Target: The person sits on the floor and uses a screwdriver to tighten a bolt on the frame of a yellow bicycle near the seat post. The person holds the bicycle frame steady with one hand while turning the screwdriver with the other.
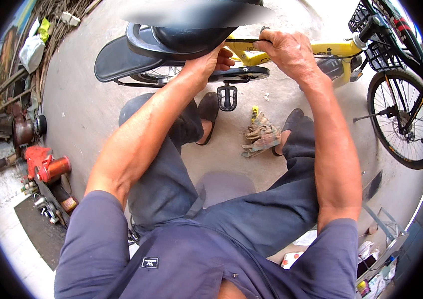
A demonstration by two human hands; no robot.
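Yellow bike: yellow frame (pixel 331 48) across the upper view, directly in front of the seated person; black saddle (pixel 191 42) over its left part, padded rear seat (pixel 126 56) further left.
L hand: left hand (pixel 214 59) raised to the saddle's underside, palm side partly hidden, some fingers showing, curled; can't tell whether they grip anything.
R hand: right hand (pixel 287 50) over the frame's top, thumb and bent fingers pinched together on a thin black strip (pixel 244 41), which runs along the frame between both hands; contact pt. small in view, so strip could be a cable.
Drive side: black chain guard (pixel 255 74) below the hands; black pedal (pixel 227 98) hangs under it, betw. the person's feet.
Floor: crumpled work gloves (pixel 262 132), beige/grey, near the R foot; small yellow item (pixel 255 113) touching or just beyond them.
Far R: second bike, dark, upright, its wheel (pixel 403 119) on the floor; black basket (pixel 383 56) above.
L edge: brushwood (pixel 69 37) with white bag (pixel 32 54) upper L; red machine part (pixel 47 165) lower, near a dark board (pixel 37 226).
Lower R: metal rack (pixel 391 236) w/ assorted small items.
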